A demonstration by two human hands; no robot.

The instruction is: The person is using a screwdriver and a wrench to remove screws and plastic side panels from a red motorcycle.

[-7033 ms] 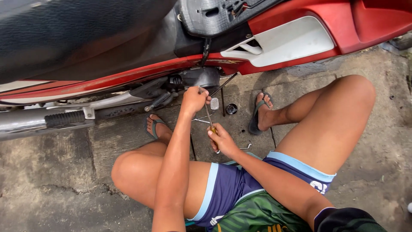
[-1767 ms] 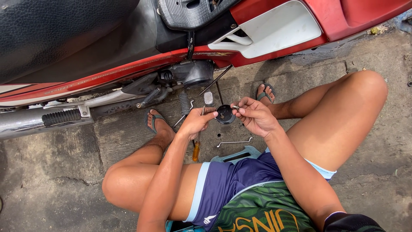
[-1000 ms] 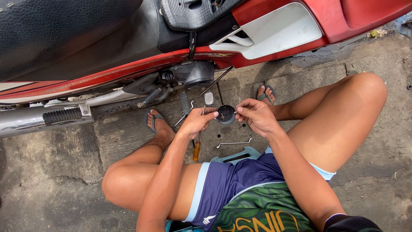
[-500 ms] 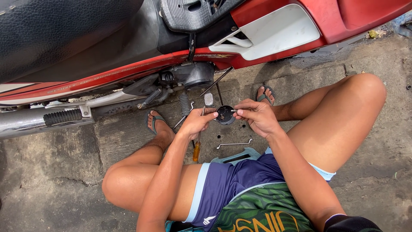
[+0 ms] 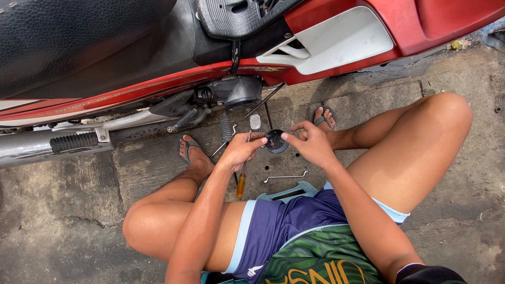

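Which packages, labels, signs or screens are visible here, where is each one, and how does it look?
No packages, signs or screens.
Decal: thin gold lettering strip on the red motorcycle panel, above the engine.
Print: large orange letters on the green shirt, bottom edge.
Logo: small white mark on the blue shorts.

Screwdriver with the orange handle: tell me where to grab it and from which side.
Probably by the orange handle, coming from the near side, by the left knee. That end points toward the person and lies bare on the concrete; the shaft runs up under the left hand, so the tip end is covered.
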